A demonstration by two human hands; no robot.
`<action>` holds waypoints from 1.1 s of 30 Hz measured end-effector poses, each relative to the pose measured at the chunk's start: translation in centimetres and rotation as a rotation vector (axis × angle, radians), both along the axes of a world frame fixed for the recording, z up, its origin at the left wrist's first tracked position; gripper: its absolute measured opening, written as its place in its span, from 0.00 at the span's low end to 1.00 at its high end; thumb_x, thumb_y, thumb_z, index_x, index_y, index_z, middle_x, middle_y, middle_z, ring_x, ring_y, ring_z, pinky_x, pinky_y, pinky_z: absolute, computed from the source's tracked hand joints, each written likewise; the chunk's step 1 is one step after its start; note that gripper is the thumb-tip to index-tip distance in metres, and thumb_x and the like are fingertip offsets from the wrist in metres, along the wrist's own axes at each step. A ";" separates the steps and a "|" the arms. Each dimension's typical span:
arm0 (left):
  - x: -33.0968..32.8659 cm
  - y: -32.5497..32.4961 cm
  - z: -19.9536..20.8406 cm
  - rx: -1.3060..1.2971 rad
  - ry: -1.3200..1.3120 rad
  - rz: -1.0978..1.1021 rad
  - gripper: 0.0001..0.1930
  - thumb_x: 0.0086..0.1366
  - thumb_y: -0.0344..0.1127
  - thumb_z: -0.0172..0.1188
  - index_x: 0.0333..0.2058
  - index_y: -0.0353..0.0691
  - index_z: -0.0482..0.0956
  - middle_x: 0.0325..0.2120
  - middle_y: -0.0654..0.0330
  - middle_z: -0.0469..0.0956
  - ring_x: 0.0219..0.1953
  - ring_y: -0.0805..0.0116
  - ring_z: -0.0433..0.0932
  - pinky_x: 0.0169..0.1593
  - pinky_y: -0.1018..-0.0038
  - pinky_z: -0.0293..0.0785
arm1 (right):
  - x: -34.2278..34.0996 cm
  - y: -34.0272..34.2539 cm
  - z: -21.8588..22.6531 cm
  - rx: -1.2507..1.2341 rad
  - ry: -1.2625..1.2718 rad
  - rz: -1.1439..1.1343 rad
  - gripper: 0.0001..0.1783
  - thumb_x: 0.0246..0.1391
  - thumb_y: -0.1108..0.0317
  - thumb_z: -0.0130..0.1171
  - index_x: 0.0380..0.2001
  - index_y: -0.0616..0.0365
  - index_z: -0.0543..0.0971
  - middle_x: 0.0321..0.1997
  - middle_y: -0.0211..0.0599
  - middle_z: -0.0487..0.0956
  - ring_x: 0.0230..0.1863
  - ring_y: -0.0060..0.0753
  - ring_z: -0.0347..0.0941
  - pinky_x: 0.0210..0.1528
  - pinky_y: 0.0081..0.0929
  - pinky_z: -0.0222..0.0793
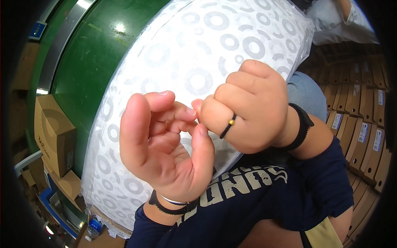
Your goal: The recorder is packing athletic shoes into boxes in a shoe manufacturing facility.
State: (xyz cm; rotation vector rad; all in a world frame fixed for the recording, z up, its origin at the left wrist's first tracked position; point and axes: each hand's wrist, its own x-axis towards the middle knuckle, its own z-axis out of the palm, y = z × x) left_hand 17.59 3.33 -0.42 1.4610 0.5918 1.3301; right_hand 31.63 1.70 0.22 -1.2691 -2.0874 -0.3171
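Note:
Both my hands meet over a large white stack of sheets [178, 49] printed with grey rings and wrapped in clear plastic. My left hand [169, 144] is turned palm up, its fingers curled and its thumb drawn in towards the fingertips. Beside it, my right hand [252, 107] is closed in a fist with its back showing and a black cord ring with a gold bead on one finger. The fingertips of the two hands come together between them. Anything pinched there is too small or hidden to make out.
A green tabletop [95, 53] with a metal edge lies beyond the stack on the left. Cardboard boxes [56, 132] stand at the left, with a plastic bottle [94, 228] below. Rows of brown cartons [364, 136] fill the right side. Another person's pale sleeve [331, 20] shows at top right.

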 end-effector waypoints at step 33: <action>0.2 0.2 -0.2 -0.162 0.010 0.054 0.29 0.49 0.16 0.54 0.52 0.37 0.58 0.46 0.53 0.63 0.33 0.75 0.66 0.37 0.83 0.66 | -0.6 0.5 -0.7 0.079 -0.034 -0.073 0.09 0.21 0.68 0.52 0.06 0.51 0.62 0.09 0.24 0.55 0.11 0.21 0.55 0.16 0.20 0.47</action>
